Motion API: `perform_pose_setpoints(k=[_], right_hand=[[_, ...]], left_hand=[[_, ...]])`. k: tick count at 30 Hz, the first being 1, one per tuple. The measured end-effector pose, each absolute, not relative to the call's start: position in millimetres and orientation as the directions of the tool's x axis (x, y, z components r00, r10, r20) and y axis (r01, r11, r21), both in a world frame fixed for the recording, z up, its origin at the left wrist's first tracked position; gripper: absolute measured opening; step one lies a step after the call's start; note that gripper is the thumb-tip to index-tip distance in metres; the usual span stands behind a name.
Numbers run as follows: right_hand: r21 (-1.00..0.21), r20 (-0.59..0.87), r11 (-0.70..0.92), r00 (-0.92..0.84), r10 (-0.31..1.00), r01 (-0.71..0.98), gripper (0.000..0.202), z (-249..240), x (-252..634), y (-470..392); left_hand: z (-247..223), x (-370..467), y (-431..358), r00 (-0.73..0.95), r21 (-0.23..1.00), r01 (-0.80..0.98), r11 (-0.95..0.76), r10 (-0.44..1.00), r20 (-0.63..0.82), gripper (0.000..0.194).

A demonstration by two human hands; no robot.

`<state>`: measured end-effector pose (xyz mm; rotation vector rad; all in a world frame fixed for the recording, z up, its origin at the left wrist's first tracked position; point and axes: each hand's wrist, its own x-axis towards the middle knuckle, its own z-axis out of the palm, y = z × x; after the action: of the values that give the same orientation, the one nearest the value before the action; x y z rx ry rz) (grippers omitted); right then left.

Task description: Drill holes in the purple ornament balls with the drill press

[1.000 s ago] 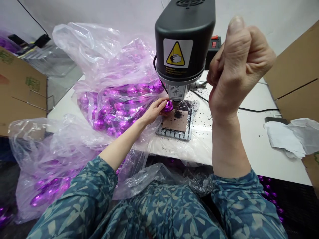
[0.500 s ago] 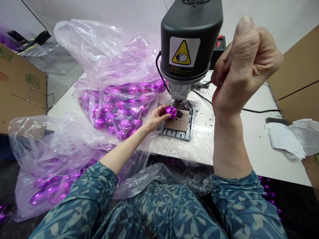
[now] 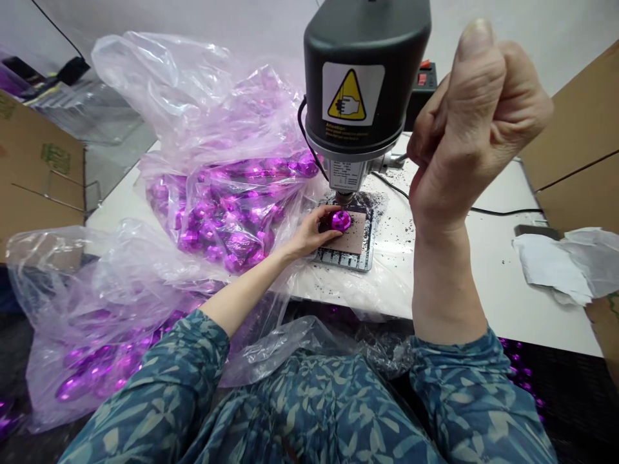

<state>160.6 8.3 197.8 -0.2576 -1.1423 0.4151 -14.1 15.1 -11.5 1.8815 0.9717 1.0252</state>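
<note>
– What can you read?
– "Attention", under the yellow triangle (image 3: 348, 95) on the black machine (image 3: 367, 48); smaller lines blur
– And the purple ball (image 3: 342, 221)?
– Shiny, faceted, over the brown board (image 3: 355, 243), pinched by the left hand (image 3: 312, 231); the right hand (image 3: 471, 129) is clenched beside the lever (image 3: 394, 161), contents hidden

Plain pale-grey wall (image 3: 575, 26) at rear, glossy white flat-topped table (image 3: 522, 316) before it, dark floor (image 3: 17, 354) at lower left.

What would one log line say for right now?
left hand: holding ball | right hand: gripping lever | ball: purple, beneath drill | bag: purple balls inside
</note>
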Motion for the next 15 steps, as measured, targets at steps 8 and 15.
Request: perform_pose_setpoints(k=[8, 15], right_hand=[[-0.319, 0.872, 0.945, 0.368, 0.323, -0.073, 0.052, 193.3, 160.4, 14.2], [-0.336, 0.876, 0.938, 0.393, 0.280, 0.080, 0.058, 190.0, 156.4, 5.8]], left_hand=[[-15.3, -4.5, 4.1, 0.350, 0.884, 0.222, -0.411, 0.880, 0.322, 0.054], [-23.4, -1.5, 2.9, 0.317, 0.913, 0.115, -0.391, 0.886, 0.340, 0.062]])
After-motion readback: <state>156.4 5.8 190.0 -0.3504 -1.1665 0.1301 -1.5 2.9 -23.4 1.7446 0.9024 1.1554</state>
